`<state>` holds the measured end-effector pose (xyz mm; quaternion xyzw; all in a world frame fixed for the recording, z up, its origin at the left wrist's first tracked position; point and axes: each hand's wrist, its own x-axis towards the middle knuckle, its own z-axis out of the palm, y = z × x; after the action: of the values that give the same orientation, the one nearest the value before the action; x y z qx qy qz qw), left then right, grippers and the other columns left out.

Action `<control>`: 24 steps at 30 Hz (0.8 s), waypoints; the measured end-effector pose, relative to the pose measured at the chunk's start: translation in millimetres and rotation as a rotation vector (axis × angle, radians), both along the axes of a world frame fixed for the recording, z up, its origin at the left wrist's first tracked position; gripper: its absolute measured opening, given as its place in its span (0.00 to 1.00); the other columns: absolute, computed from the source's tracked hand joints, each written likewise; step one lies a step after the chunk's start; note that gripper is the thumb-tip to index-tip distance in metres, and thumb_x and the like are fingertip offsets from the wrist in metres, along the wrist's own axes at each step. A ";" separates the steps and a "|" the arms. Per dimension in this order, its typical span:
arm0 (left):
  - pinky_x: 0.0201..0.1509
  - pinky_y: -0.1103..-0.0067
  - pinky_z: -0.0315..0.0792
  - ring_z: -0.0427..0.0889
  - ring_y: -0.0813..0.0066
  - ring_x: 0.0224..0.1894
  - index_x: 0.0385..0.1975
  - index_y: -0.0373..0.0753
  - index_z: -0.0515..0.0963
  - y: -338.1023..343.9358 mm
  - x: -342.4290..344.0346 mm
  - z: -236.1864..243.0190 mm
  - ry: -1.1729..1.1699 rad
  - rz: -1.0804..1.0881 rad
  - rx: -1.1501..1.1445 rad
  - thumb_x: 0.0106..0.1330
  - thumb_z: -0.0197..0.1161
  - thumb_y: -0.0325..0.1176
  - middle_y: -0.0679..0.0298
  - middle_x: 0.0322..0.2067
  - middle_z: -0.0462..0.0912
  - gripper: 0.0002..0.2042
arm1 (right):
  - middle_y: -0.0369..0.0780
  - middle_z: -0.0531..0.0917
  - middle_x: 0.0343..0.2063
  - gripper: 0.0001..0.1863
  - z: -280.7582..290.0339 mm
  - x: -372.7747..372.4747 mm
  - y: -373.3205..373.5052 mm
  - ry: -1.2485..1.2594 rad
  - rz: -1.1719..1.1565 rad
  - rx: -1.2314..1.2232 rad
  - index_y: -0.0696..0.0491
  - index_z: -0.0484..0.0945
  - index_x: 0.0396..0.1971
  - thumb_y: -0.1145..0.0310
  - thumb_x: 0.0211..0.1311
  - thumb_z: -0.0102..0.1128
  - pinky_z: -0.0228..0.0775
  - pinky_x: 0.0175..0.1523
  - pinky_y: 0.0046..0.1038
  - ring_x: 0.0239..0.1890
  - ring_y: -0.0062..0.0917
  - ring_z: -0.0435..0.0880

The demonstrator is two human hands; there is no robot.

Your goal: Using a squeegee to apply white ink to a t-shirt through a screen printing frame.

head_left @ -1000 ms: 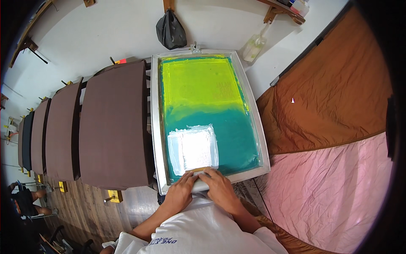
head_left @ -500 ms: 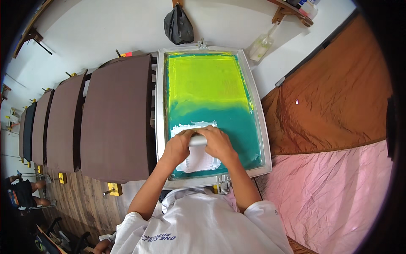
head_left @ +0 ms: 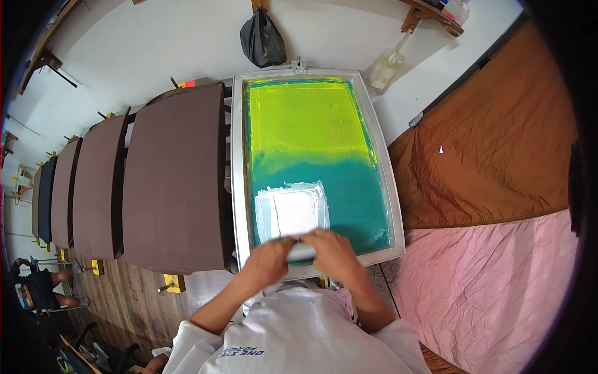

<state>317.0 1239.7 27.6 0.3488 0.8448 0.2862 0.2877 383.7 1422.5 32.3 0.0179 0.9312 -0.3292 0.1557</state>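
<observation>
Squeegee [head_left: 303,252], clamped by left hand [head_left: 269,259] and right hand [head_left: 334,252] at the near end of the screen frame [head_left: 241,168], seems light and stiff, likely slippery from white ink [head_left: 300,209], best held along its top edge.

One wide head-worn view looks steeply down from close above the hands [head_left: 336,253]

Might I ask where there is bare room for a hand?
Bare: the nearest brown board, left of the frame; and the teal patch between the white paint and the frame's right side. Crowded: the near edge, with left hand, right hand and pale tool.
</observation>
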 end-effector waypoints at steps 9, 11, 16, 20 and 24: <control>0.44 0.61 0.77 0.82 0.46 0.38 0.44 0.36 0.78 42.0 -86.3 -22.7 0.203 0.136 0.014 0.49 0.57 0.16 0.47 0.35 0.83 0.19 | 0.46 0.81 0.41 0.21 -24.7 -108.0 33.0 -0.011 0.044 0.131 0.52 0.80 0.44 0.81 0.45 0.57 0.74 0.49 0.43 0.46 0.44 0.80; 0.45 0.62 0.77 0.83 0.47 0.38 0.46 0.37 0.78 36.5 -74.6 -29.5 0.243 0.124 0.012 0.49 0.57 0.15 0.48 0.38 0.83 0.22 | 0.46 0.80 0.43 0.22 -32.6 -93.4 27.8 0.050 0.003 0.104 0.53 0.80 0.44 0.81 0.45 0.57 0.74 0.51 0.42 0.48 0.43 0.79; 0.44 0.63 0.79 0.82 0.47 0.40 0.48 0.35 0.76 23.3 -29.3 -32.3 0.257 0.115 0.083 0.49 0.54 0.13 0.49 0.46 0.80 0.23 | 0.43 0.78 0.50 0.26 -41.1 -35.1 12.0 0.184 -0.089 0.031 0.55 0.78 0.47 0.82 0.40 0.59 0.72 0.56 0.37 0.54 0.40 0.74; 0.55 0.66 0.76 0.77 0.52 0.56 0.51 0.33 0.74 9.4 16.2 -25.1 0.123 0.087 0.045 0.50 0.54 0.14 0.49 0.51 0.79 0.24 | 0.41 0.78 0.49 0.25 -21.9 9.2 -0.2 0.104 -0.107 -0.009 0.56 0.78 0.45 0.83 0.39 0.58 0.73 0.55 0.37 0.54 0.39 0.75; 0.53 0.64 0.76 0.78 0.48 0.53 0.52 0.30 0.72 2.3 33.4 0.6 0.062 0.025 0.017 0.51 0.55 0.15 0.43 0.54 0.75 0.24 | 0.42 0.79 0.49 0.24 -15.1 36.8 -9.1 0.082 -0.106 0.002 0.55 0.80 0.44 0.83 0.39 0.57 0.73 0.55 0.37 0.54 0.39 0.76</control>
<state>350.4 1242.0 28.2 0.3493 0.8551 0.2862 0.2549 420.5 1413.5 17.2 0.0538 0.9348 -0.3365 0.0996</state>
